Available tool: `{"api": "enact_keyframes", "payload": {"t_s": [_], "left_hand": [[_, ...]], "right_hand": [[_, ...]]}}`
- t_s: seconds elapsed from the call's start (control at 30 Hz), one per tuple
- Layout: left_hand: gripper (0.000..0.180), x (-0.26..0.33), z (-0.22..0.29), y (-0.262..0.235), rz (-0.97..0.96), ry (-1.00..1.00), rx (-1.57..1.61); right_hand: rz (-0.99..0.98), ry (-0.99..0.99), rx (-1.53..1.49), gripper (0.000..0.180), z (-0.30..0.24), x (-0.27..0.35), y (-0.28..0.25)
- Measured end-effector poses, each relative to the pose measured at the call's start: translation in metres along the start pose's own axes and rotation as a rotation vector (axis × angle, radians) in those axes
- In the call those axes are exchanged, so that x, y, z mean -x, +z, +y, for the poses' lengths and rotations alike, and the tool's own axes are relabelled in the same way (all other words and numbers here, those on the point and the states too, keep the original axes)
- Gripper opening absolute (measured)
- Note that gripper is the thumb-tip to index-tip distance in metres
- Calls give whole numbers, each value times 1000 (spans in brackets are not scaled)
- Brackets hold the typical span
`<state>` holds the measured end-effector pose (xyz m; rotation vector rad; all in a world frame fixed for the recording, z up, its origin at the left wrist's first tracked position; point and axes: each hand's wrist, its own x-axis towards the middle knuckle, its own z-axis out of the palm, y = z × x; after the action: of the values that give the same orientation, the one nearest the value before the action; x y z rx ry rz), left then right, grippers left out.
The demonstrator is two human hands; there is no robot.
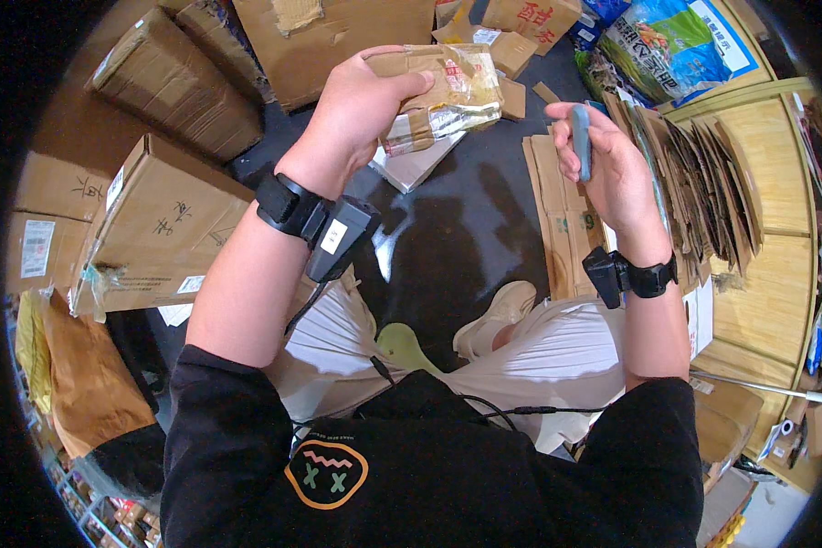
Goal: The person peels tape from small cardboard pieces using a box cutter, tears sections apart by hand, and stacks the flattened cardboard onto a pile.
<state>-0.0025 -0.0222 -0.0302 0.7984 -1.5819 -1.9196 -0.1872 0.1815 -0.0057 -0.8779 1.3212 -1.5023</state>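
Observation:
My left hand (356,102) is closed on the left side of a small, worn cardboard box (443,87), its thumb lying across the top. Torn paper and shiny tape cling to the front of that box. Raised at the right, my right hand (623,173) grips a slim blue-grey box cutter (581,144), held upright between thumb and fingers. No blade can be made out on it. The two hands are apart, and the cutter does not touch the box. Partly covered by the held box, a white flat box (420,166) lies on the dark floor below.
Large cardboard cartons (169,224) stand at the left and far side. Flattened cardboard sheets (703,173) lean against a wooden cabinet (763,219) at the right, near a colourful bag (671,50). More flat cardboard (564,224) lies beside my shoe (498,320). Cables hang from my wrist devices.

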Motion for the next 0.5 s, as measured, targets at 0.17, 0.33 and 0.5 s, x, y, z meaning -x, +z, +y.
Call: {"api": "enact_keyframes", "payload": {"t_s": [0.17,0.33,0.5], "left_hand": [[45,0,-3,3,44,27,-39],[42,7,-3,11,63,89,-116],[44,17,2,24,137,228,-364]], "right_hand": [[23,-20,597,23,-5,8,24],[45,54,824,18,-7,13,46],[140,-420,1232,16,-1,9,54]]}}
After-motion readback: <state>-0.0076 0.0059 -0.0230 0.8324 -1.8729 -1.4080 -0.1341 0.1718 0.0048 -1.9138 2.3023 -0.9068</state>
